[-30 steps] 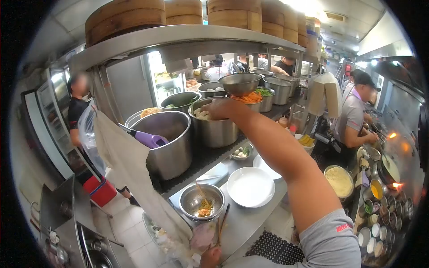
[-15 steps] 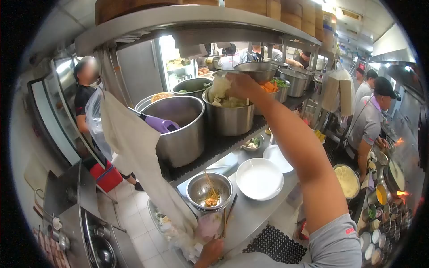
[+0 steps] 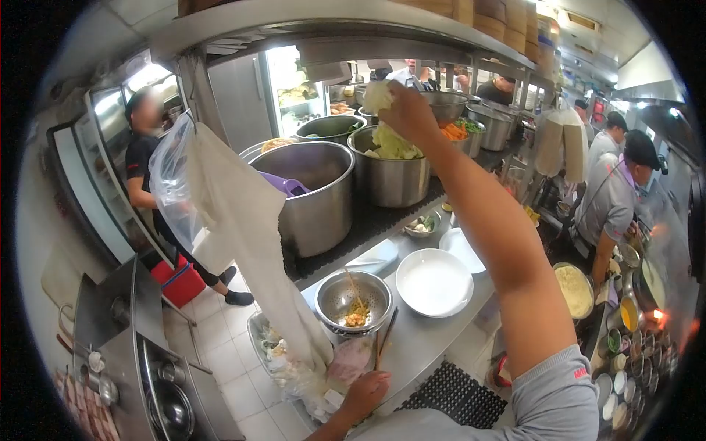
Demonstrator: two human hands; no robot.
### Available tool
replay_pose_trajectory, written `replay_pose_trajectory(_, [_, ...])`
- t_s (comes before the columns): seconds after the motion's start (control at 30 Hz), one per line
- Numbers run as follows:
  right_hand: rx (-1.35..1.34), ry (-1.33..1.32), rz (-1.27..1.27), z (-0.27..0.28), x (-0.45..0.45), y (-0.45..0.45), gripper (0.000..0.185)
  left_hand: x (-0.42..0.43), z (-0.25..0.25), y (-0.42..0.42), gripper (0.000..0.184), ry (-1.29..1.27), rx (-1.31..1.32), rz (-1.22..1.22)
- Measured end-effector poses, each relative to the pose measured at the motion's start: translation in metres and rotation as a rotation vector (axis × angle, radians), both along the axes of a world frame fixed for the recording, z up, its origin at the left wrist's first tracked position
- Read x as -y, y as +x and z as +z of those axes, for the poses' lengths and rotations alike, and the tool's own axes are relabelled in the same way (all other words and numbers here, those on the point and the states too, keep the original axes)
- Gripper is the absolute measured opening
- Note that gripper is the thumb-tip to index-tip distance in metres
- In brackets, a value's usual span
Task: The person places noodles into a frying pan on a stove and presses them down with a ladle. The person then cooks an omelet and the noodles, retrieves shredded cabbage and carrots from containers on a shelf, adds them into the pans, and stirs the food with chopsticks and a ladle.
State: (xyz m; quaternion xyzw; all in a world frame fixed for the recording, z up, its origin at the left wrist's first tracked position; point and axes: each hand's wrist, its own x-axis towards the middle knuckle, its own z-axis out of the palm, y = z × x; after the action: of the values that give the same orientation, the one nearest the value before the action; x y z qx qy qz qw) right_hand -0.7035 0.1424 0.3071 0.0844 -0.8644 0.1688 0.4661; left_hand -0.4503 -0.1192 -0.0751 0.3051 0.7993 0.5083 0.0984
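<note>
My right hand [image 3: 408,112] is raised above a steel pot [image 3: 390,184] and grips a clump of pale cabbage [image 3: 378,96]. More cut cabbage [image 3: 395,142] shows in that pot, under my wrist. Low at the counter's near side, my left hand [image 3: 368,389] has its fingers curled at the near ends of a pair of chopsticks [image 3: 384,338]. Whether it grips them is hidden. A pinkish, flat item [image 3: 351,362] lies just beyond that hand. Past it stands a perforated steel bowl [image 3: 331,317] holding some orange-yellow food [image 3: 357,314] and a thin stick.
White plates [image 3: 434,283] sit on the counter right of the perforated bowl. A large pot [image 3: 316,213] with a purple handle and several other pots line the shelf above. A hanging cloth [image 3: 235,198] drapes at left. Co-workers [image 3: 614,184] stand by flames at right; another person [image 3: 140,162] stands left.
My right hand has risen from the pot's rim, lifting cabbage clear of it. My left hand stays by the chopsticks. The whole view has shifted slightly.
</note>
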Motion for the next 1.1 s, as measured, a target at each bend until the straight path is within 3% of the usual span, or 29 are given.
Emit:
replay_pose_trajectory(0.07, [-0.081, -0.065, 0.036, 0.007, -0.003, -0.005, 0.049, -0.001, -0.005, 0.001, 0.027, -0.01, -0.003, -0.017])
replay_pose_trajectory(0.13, [0.012, -0.431, 0.046, 0.018, -0.012, -0.017, 0.045, -0.007, -0.011, -0.002, 0.027, -0.037, -0.18, -0.068])
replay_pose_trajectory(0.2, [0.14, -0.898, 0.52, 0.018, -0.04, -0.053, 0.04, -0.019, 0.018, -0.003, 0.027, -0.056, -0.131, -0.076])
replay_pose_trajectory(0.27, [0.245, -1.218, 0.711, 0.016, -0.046, -0.044, 0.039, -0.034, 0.057, -0.003, 0.026, 0.001, 0.033, -0.073])
replay_pose_trajectory(0.47, [0.33, -1.315, 0.89, 0.019, -0.061, 0.056, 0.035, -0.094, 0.09, -0.024, 0.029, 0.167, 0.093, -0.277])
replay_pose_trajectory(0.6, [0.406, -1.227, 0.977, 0.011, -0.068, 0.187, 0.032, -0.168, 0.118, -0.017, 0.041, 0.807, 1.146, -0.455])
replay_pose_trajectory(0.7, [0.352, -1.176, 0.89, -0.032, -0.076, 0.31, 0.028, -0.229, 0.128, 0.05, 0.042, 0.922, 1.64, -0.757])
replay_pose_trajectory(0.73, [0.238, -1.131, 0.824, -0.062, -0.081, 0.346, 0.025, -0.238, 0.124, 0.076, 0.042, 0.925, 1.79, -0.915])
replay_pose_trajectory(0.77, [0.101, -1.075, 0.726, -0.094, -0.088, 0.388, 0.023, -0.252, 0.105, 0.106, 0.045, 0.925, 1.851, -1.227])
replay_pose_trajectory(0.8, [-0.02, -1.04, 0.602, -0.13, -0.086, 0.435, 0.021, -0.254, 0.101, 0.142, 0.047, 0.809, 1.928, -1.267])
replay_pose_trajectory(0.9, [-0.278, -1.216, 0.073, -0.162, -0.016, 0.581, 0.026, -0.232, 0.082, 0.259, 0.057, 0.334, 2.021, -1.172])
replay_pose_trajectory(0.93, [-0.313, -1.282, -0.132, -0.191, -0.015, 0.626, 0.035, -0.246, 0.02, 0.279, 0.054, 0.27, 2.064, -1.576])
replay_pose_trajectory(0.97, [-0.247, -1.257, -0.524, -0.209, 0.003, 0.682, 0.036, -0.213, 0.04, 0.327, 0.052, 0.077, 2.057, -1.19])
replay_pose_trajectory(1.03, [-0.529, -1.314, -0.251, -0.242, 0.04, 0.781, 0.036, -0.189, 0.012, 0.378, 0.051, -0.258, 2.071, -1.343])
replay_pose_trajectory(1.1, [-0.801, -1.339, -0.287, -0.236, 0.116, 0.875, 0.037, -0.156, 0.003, 0.418, 0.051, -0.57, 1.868, -1.428])
